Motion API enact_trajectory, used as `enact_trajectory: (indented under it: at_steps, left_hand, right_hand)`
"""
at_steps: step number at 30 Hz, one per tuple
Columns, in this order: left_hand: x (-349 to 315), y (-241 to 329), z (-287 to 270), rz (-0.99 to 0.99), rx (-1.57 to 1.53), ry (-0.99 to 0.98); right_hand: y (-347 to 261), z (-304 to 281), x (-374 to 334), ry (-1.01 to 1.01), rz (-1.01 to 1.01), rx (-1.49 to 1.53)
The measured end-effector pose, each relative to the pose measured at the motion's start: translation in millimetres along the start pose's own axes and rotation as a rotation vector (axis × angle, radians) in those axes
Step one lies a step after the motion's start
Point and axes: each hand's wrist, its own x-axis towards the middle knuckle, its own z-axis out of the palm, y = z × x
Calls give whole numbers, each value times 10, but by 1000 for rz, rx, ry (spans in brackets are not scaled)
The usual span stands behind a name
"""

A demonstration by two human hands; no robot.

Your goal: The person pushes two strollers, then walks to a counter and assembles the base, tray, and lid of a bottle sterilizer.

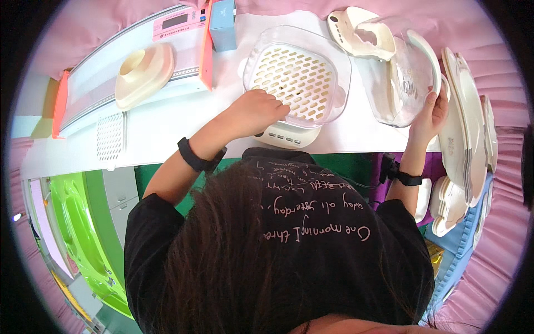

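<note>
On the white table stands a device with a cream base (292, 136) with a row of buttons, a clear plastic tub on top, and a white slotted rack (300, 83) inside. My left hand (266, 107) is closed at the front left edge of this tub, knuckles up; what its fingers hold, if anything, is hidden. My right hand (435, 114) has its fingers round the lower end of the curved white handle of a clear container (397, 94), which sits tilted on the right of the table.
A cream ring-shaped cover (361, 36) lies behind the clear container. At left, a cream funnel-topped lid (146, 75) rests on a measuring scale (186, 61), near a small slotted rack (110, 136). A blue box (223, 25) stands behind. Stacked white boards (464, 128) line the right side.
</note>
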Motion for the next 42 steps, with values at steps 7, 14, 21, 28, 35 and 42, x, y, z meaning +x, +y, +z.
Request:
enact_trajectory:
  at_steps: [7,14,21,28,35,42]
  left_hand:
    - [-15,-153,-475,-185,-740,392]
    - [-231,-436,-566,-175,-1435,980]
    - [-369,-372,-285,-72,-1992,996]
    - [-362,-310,-39,10,-2212,884]
    - [-344,-407,273,60,-2784,673]
    - [-329,-477,429,-45,-2865,606]
  right_hand:
    - [161,-345,-23,126,-42,-87]
    - [682,-602,-520,30,-120,-694]
    - [951,-467,-876,-87,-71,-635]
    - [952,-356,-964,-186,-115,-742]
    - [889,-305,-1083,-256,-152,-733]
    - [912,-276,-1175,-319,-77,-733]
